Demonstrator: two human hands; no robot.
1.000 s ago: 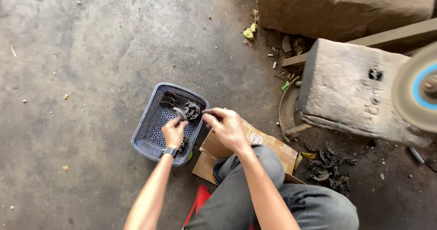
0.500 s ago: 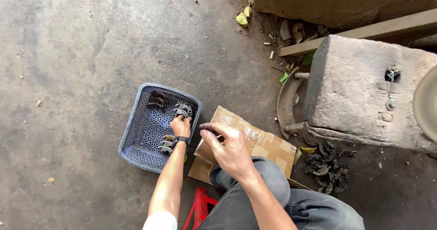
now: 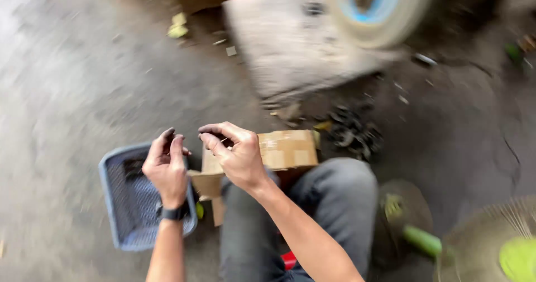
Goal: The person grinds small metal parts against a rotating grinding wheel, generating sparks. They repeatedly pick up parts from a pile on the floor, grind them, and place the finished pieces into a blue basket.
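My left hand (image 3: 166,167) hangs over the near edge of the blue plastic basket (image 3: 120,215) on the concrete floor (image 3: 84,81), its dirty fingers curled loosely together, and the blur keeps me from telling whether they grip anything. My right hand (image 3: 237,156) sits just beside it above my knee, thumb and forefinger pinched on something thin and small that I cannot make out. A piece of cardboard (image 3: 285,148) lies right behind my right hand, before the stone block (image 3: 296,47).
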